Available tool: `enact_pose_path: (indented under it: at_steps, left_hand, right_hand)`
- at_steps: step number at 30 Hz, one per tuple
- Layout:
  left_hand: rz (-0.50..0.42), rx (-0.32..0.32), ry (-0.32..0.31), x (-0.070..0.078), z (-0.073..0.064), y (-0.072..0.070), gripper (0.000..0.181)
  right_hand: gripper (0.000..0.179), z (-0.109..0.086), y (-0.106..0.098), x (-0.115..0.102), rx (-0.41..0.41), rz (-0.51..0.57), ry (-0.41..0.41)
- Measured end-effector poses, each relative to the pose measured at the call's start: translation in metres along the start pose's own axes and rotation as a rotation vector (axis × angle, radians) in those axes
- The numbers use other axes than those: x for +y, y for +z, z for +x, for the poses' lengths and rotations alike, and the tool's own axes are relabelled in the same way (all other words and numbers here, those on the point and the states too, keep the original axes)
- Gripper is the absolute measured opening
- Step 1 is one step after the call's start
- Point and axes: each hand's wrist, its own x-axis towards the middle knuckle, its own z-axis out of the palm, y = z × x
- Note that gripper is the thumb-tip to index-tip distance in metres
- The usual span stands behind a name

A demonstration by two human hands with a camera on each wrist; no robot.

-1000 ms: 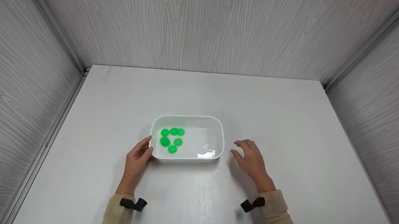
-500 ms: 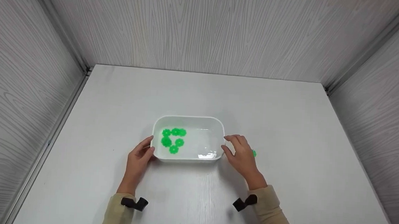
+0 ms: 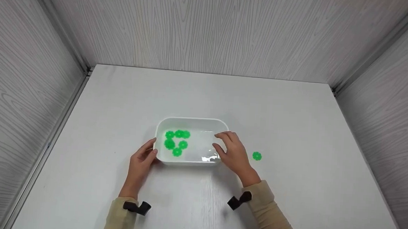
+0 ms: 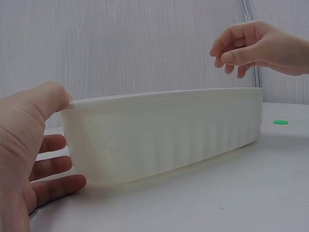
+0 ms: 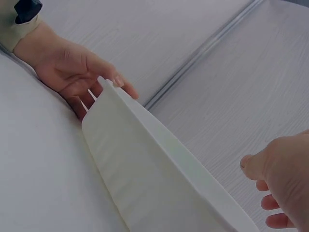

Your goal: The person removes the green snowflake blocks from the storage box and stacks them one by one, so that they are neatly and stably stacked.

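A white rectangular plastic box stands on the white table with several green flower-shaped pieces in its left half. My left hand holds the box's left end. In the left wrist view its thumb lies on the rim while the other fingers are against the outer wall. Above the box's right end hovers my right hand, thumb and fingers apart with nothing between them. The left wrist view shows this hand higher than the rim. One more green flower-shaped piece lies flat on the table, right of the right hand.
Grey wood-grain panels, the back one among them, border the table at the back, left and right. A black camera mount sits on the right sleeve, another on the left sleeve.
My right hand has moved left from beside the box to over its right end, uncovering the green flower-shaped piece on the table. The left hand and the box have stayed nearly in place.
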Motion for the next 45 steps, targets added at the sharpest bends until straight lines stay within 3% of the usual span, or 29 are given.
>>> enact_pose_path:
  at_steps: [12, 17, 28, 39, 45]
  left_hand:
    - [0.014, -0.014, 0.012, -0.004, -0.006, -0.003, 0.047]
    - [0.021, -0.008, 0.004, -0.003, -0.006, -0.003, 0.047]
    - [0.025, 0.001, -0.007, 0.000, -0.003, 0.000, 0.043]
    - [0.042, 0.004, 0.024, -0.001, -0.002, 0.000, 0.046]
    - [0.054, 0.003, 0.018, 0.001, -0.001, 0.001, 0.048]
  right_hand:
    - [0.022, 0.008, 0.031, -0.011, -0.039, 0.041, -0.055]
    - [0.019, 0.014, 0.043, -0.015, -0.098, 0.055, -0.099]
    - [0.023, 0.032, 0.055, -0.021, -0.329, 0.096, -0.056]
    - [0.028, 0.050, 0.067, -0.026, -0.613, 0.033, 0.080]
    - [0.031, 0.054, 0.072, -0.029, -0.713, 0.052, 0.117]
